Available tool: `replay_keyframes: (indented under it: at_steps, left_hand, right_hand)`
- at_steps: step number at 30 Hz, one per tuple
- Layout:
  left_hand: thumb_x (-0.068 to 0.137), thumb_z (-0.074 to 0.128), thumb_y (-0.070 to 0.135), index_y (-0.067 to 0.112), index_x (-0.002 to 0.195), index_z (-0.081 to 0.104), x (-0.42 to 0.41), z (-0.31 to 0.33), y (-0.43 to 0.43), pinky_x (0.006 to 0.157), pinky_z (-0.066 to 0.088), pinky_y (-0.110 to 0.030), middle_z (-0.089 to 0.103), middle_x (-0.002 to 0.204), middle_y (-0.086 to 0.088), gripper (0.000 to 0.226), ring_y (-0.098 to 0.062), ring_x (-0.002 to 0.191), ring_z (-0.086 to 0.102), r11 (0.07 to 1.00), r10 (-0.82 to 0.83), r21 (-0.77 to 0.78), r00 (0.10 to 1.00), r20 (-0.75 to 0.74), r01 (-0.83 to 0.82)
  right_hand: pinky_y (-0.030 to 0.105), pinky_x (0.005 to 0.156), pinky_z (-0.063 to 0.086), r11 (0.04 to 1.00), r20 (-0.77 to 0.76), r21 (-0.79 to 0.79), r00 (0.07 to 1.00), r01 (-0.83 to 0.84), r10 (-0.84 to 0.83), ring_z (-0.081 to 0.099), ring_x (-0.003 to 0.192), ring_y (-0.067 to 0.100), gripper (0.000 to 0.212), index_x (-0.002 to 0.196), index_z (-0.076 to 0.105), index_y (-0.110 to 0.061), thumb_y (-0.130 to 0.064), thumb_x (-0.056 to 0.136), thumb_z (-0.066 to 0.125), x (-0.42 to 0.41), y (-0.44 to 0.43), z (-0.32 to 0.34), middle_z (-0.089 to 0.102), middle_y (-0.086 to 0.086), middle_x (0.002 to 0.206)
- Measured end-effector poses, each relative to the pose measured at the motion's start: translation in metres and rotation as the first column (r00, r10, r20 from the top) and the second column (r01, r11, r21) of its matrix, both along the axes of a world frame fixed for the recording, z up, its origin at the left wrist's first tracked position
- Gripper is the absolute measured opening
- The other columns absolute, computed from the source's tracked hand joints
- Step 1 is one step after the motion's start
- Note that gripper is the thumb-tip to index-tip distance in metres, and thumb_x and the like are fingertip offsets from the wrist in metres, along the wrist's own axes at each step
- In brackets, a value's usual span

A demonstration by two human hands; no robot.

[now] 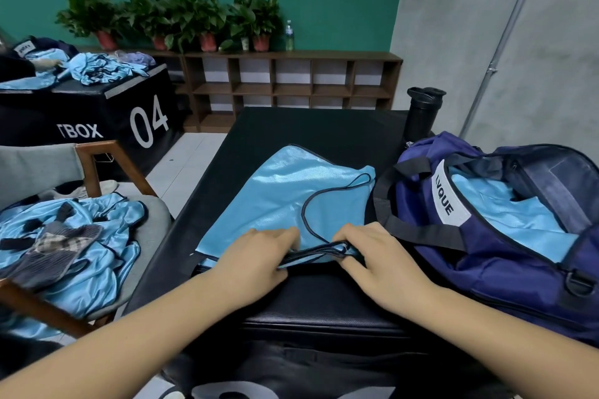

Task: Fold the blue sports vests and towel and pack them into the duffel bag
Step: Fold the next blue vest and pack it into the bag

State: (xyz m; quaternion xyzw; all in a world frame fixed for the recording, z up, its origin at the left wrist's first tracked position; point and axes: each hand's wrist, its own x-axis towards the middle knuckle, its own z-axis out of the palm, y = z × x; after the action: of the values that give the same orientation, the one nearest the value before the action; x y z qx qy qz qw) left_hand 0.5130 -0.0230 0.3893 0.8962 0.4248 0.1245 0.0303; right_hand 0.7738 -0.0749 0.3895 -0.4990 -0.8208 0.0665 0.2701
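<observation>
Currently left hand (256,256) and right hand (379,256) pinch vest (285,201) straps at box (308,133) near edge. Risk: shiny fabric may slip, skewing fold before duffel bag (486,269).

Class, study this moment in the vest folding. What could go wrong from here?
1. The vest is slick, shiny cloth, and the left hand and right hand grip only its bunched near edge; the fold may slip or come out crooked.
2. The bag stands right beside it, its strap close by the vest's right edge; the strap might snag in the fold.
</observation>
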Motion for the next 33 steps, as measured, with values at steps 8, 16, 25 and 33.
replay_keyframes:
  at_steps: [8,16,25,33]
  left_hand:
    - [0.082,0.066,0.019,0.030,0.091,0.051,-0.059,0.019,0.036,0.074,0.044,-0.037,0.057,0.088,0.010,0.021,-0.020,0.084,0.060,0.987,0.159,0.041,0.983,-0.095,-0.155]
    - [0.083,0.072,0.013,0.031,0.082,0.066,-0.091,0.060,0.045,0.070,0.055,-0.035,0.070,0.077,0.014,0.019,-0.007,0.075,0.063,0.962,0.252,-0.125,0.966,0.051,-0.244]
    - [0.097,0.074,0.012,0.016,0.095,0.076,-0.092,0.100,0.023,0.070,0.039,-0.023,0.066,0.082,-0.002,0.005,-0.009,0.073,0.051,0.773,0.179,-0.634,0.965,0.193,-0.017]
    - [0.097,0.077,0.025,0.023,0.101,0.075,-0.081,0.081,0.050,0.070,0.047,-0.023,0.065,0.089,-0.004,0.005,-0.007,0.076,0.054,0.790,0.326,-0.611,0.882,0.341,-0.056]
  right_hand:
    - [0.026,0.080,0.044,0.994,-0.080,-0.084,0.993,0.075,-0.081,0.051,0.098,0.004,0.018,0.104,0.053,-0.042,-0.030,0.102,0.066,0.015,0.002,0.004,0.062,-0.022,0.091]
    - [0.032,0.060,0.038,0.985,-0.189,-0.109,0.971,0.130,-0.149,0.048,0.062,0.007,0.012,0.100,0.054,-0.040,-0.039,0.103,0.066,0.023,0.006,0.015,0.059,-0.001,0.070]
    - [0.044,0.093,0.051,0.941,-0.359,-0.333,0.913,0.068,-0.193,0.067,0.095,0.017,0.006,0.100,0.067,-0.030,-0.028,0.099,0.073,0.032,0.013,0.032,0.072,-0.007,0.098]
    - [0.038,0.080,0.053,0.916,-0.335,-0.325,0.877,0.236,-0.345,0.066,0.086,0.011,0.008,0.094,0.066,-0.029,-0.034,0.099,0.070,0.029,0.032,0.029,0.071,-0.011,0.091]
